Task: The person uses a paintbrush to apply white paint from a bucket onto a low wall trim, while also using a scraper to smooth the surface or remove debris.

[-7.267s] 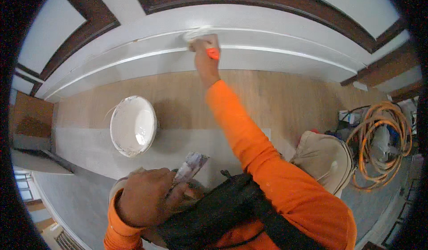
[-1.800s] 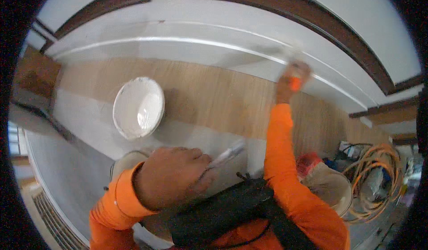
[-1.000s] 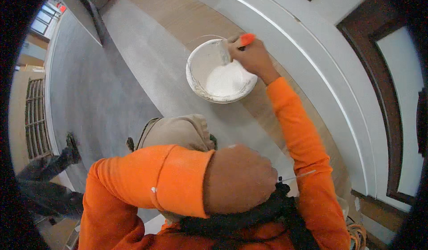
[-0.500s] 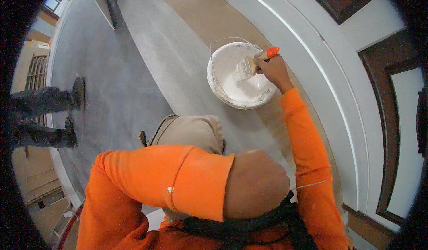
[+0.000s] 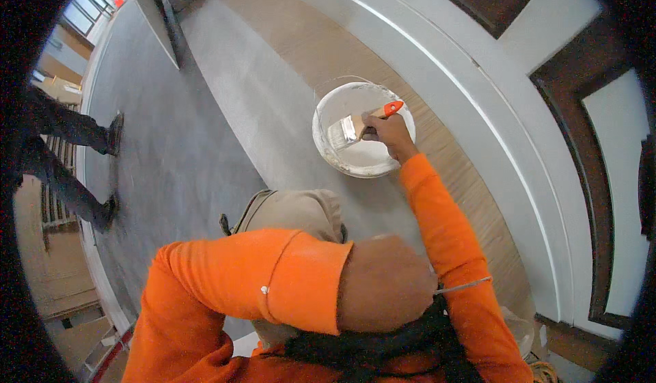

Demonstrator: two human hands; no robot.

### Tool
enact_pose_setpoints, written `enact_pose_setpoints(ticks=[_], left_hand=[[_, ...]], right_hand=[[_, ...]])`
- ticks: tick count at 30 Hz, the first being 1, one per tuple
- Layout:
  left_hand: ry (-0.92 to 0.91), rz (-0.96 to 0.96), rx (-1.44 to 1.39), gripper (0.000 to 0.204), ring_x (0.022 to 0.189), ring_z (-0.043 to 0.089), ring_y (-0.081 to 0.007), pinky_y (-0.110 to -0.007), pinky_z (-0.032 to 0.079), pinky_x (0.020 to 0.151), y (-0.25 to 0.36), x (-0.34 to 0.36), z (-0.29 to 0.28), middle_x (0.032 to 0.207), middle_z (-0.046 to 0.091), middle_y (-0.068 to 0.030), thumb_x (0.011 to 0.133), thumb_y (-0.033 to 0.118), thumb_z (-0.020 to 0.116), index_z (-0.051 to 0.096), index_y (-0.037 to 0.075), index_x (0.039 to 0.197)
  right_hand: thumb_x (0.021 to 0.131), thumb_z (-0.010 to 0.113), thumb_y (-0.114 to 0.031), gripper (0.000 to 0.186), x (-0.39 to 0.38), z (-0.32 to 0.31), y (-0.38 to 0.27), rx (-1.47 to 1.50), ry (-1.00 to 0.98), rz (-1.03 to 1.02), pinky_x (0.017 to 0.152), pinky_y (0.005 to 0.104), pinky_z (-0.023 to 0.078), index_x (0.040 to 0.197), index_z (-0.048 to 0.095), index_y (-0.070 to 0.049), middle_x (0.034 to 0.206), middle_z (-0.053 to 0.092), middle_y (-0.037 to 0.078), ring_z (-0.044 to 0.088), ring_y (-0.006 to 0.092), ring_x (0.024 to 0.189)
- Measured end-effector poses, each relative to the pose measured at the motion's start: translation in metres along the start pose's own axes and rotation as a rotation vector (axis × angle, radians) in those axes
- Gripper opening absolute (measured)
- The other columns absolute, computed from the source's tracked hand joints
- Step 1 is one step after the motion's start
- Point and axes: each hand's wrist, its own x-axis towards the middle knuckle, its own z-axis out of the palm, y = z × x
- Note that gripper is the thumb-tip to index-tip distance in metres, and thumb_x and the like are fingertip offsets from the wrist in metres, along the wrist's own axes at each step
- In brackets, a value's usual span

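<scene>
My right hand [image 5: 388, 134] is closed round the wooden handle of a flat paintbrush [image 5: 349, 129] with an orange handle end. The brush's pale bristles point left, over the inside of a white bucket [image 5: 320, 145] smeared with white paint. A thin wire handle stands up at the bucket's far side. Close to my body my left hand [image 5: 388, 284] is bent into a fist, its fingers hidden behind the back of the hand. Past it a thin grey strip [image 5: 465, 286] sticks out across my right sleeve; what it belongs to is hidden.
The bucket stands on a brown floor covering [image 5: 328, 38] beside a pale strip [image 5: 239, 55]. A white skirting ledge [image 5: 444, 62] and dark-framed panels [image 5: 594, 157] run along the right. Another person's dark-trousered legs [image 5: 65, 157] are on the grey floor at left.
My right hand has drawn the brush left and nearer, and the brush lies flatter over the bucket. The other person's legs have shifted apart. My left fist keeps its shape.
</scene>
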Motion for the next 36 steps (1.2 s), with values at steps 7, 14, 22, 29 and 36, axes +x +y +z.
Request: enact_pose_setpoints(ticks=[7, 14, 22, 29, 36], left_hand=[[-0.096, -0.053, 0.013, 0.019, 0.064, 0.062, -0.0293, -0.04, 0.051, 0.055, 0.014, 0.01, -0.003, 0.073, 0.059, -0.0134, 0.08, 0.022, 0.05, 0.058, 0.005, 0.079], [-0.119, 0.006, 0.089, 0.025, 0.064, 0.061, -0.0305, -0.04, 0.051, 0.054, 0.017, 0.017, 0.002, 0.07, 0.058, -0.0136, 0.084, 0.028, 0.048, 0.056, 0.004, 0.081], [-0.002, -0.062, 0.097, 0.023, 0.06, 0.061, -0.0295, -0.04, 0.049, 0.053, 0.03, 0.033, 0.004, 0.064, 0.06, -0.0126, 0.078, 0.024, 0.054, 0.06, 0.003, 0.069], [-0.236, 0.119, 0.163, 0.021, 0.065, 0.061, -0.0311, -0.042, 0.049, 0.055, 0.028, 0.062, 0.009, 0.069, 0.059, -0.0141, 0.08, 0.024, 0.053, 0.061, 0.006, 0.074], [-0.259, -0.118, 0.198, 0.027, 0.062, 0.057, -0.0343, -0.043, 0.045, 0.053, 0.043, 0.074, -0.005, 0.069, 0.056, -0.0145, 0.084, 0.03, 0.052, 0.055, 0.004, 0.074]], right_hand=[[0.077, 0.064, -0.014, 0.024, -0.033, -0.003, -0.011, 0.209, 0.098, 0.037, 0.055, 0.0269, 0.056, 0.085, 0.058, 0.009, 0.076, 0.062, 0.013, 0.063, 0.0184, 0.062], [0.08, 0.06, -0.012, 0.024, -0.048, -0.027, -0.021, 0.156, 0.032, 0.14, 0.053, 0.0251, 0.056, 0.09, 0.055, 0.008, 0.077, 0.061, 0.013, 0.063, 0.0181, 0.063], [0.084, 0.058, -0.019, 0.024, -0.07, -0.059, -0.003, 0.896, 0.097, 0.232, 0.053, 0.0223, 0.056, 0.087, 0.056, 0.004, 0.076, 0.061, 0.012, 0.061, 0.0158, 0.06], [0.086, 0.055, -0.014, 0.014, -0.111, -0.065, 0.02, -0.036, 0.199, -0.453, 0.066, 0.0281, 0.053, 0.088, 0.059, -0.001, 0.082, 0.062, 0.01, 0.061, 0.0182, 0.072], [0.083, 0.052, -0.013, 0.012, -0.151, -0.151, 0.017, 1.472, -0.036, -0.402, 0.063, 0.0304, 0.053, 0.087, 0.055, -0.002, 0.075, 0.059, 0.007, 0.058, 0.0158, 0.071]])
